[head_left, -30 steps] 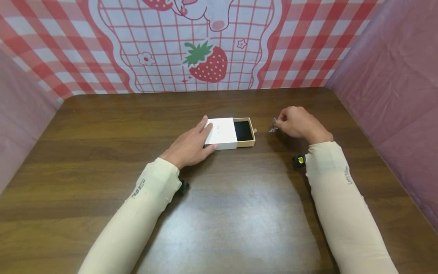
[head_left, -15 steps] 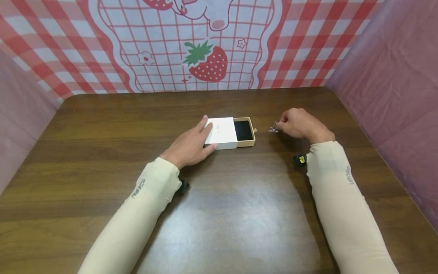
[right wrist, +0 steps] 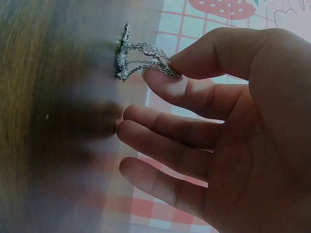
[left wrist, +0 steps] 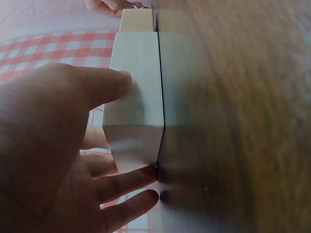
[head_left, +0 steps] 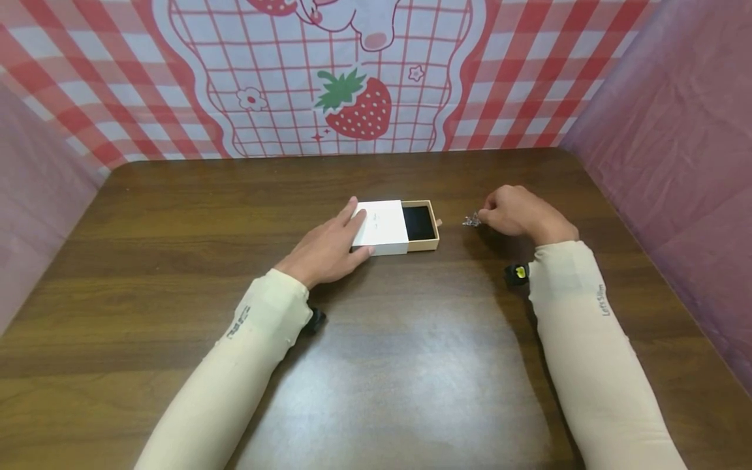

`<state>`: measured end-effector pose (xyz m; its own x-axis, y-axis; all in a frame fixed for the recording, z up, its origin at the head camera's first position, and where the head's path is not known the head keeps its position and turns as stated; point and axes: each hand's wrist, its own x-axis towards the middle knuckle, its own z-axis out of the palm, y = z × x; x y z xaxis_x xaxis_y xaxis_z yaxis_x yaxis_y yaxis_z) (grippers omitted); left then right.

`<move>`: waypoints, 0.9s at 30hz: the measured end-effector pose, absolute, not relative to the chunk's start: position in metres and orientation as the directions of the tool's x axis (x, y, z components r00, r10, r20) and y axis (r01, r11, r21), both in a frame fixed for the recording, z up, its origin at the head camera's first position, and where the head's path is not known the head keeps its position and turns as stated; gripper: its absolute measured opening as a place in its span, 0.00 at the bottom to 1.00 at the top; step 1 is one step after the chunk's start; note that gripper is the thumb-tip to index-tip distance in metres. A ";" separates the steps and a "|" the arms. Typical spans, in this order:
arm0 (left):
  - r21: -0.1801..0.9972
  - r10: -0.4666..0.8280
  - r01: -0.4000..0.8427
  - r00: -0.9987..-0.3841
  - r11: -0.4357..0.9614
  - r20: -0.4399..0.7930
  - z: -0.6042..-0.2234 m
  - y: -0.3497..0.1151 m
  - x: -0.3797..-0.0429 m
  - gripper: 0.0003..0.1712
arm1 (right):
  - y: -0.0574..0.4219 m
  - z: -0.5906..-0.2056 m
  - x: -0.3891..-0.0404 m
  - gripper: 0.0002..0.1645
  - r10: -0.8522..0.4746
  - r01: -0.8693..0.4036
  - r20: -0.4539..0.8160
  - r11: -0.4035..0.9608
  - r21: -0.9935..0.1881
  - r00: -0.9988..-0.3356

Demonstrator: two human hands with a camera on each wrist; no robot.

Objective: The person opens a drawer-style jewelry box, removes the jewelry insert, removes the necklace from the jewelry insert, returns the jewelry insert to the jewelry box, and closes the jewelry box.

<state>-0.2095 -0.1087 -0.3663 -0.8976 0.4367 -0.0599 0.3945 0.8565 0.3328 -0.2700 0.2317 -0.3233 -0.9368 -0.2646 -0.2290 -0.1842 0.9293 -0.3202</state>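
Note:
A white sliding box point(head_left: 382, 228) lies on the table, its cream-edged drawer point(head_left: 433, 245) pulled partly out to the right. Black lining point(head_left: 418, 223) shows inside the drawer. My left hand point(head_left: 326, 253) grips the box's left part, thumb on the near side and fingers over the top and left end. To the right of the drawer, my right hand point(head_left: 519, 212) pinches a fine silver chain point(right wrist: 146, 58) between thumb and index finger. Sparkling stone-set pieces point(right wrist: 122, 60) hang from the chain close at the tabletop. The other three right fingers are extended, fingertips near the table.
The brown wooden table point(head_left: 376, 365) runs back to a red-and-white checked cloth point(head_left: 517, 78) with a strawberry print. Pink cloth point(head_left: 675, 130) hangs at the right side. A small drawer tab point(head_left: 438, 223) sticks out toward the chain.
My right hand has shifted slightly right, and the silver chain has sunk lower and bunched up at the tabletop. The left hand and the box have stayed put.

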 end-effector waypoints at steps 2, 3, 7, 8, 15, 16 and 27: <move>0.334 0.437 0.395 -0.897 0.856 -0.060 -0.366 -0.109 -0.209 0.45 | 0.231 -0.323 -0.270 0.17 -0.260 -0.180 -0.233 0.932 -0.313 -0.937; 0.333 0.437 0.395 -0.897 0.856 -0.060 -0.367 -0.109 -0.210 0.46 | 0.231 -0.323 -0.271 0.17 -0.259 -0.181 -0.232 0.933 -0.310 -0.938; 0.334 0.437 0.397 -0.898 0.855 -0.054 -0.366 -0.109 -0.210 0.45 | 0.232 -0.324 -0.271 0.17 -0.261 -0.187 -0.226 0.934 -0.304 -0.938; 0.334 0.437 0.397 -0.898 0.855 -0.053 -0.366 -0.109 -0.210 0.45 | 0.232 -0.324 -0.271 0.17 -0.263 -0.189 -0.224 0.934 -0.304 -0.938; 0.334 0.434 0.392 -0.899 0.857 -0.058 -0.368 -0.108 -0.210 0.45 | 0.231 -0.325 -0.271 0.19 -0.268 -0.193 -0.226 0.932 -0.307 -0.937; 0.333 0.434 0.393 -0.899 0.857 -0.057 -0.367 -0.108 -0.210 0.45 | 0.232 -0.325 -0.271 0.20 -0.270 -0.194 -0.228 0.931 -0.308 -0.936; 0.338 0.431 0.388 -0.901 0.858 -0.060 -0.368 -0.108 -0.210 0.45 | 0.231 -0.326 -0.272 0.19 -0.282 -0.212 -0.217 0.931 -0.298 -0.934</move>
<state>-0.2099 -0.1081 -0.3679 -0.9006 0.4305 -0.0596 0.3877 0.8577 0.3377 -0.2721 0.2310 -0.3256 -0.9344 -0.2823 -0.2171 -0.2118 0.9306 -0.2985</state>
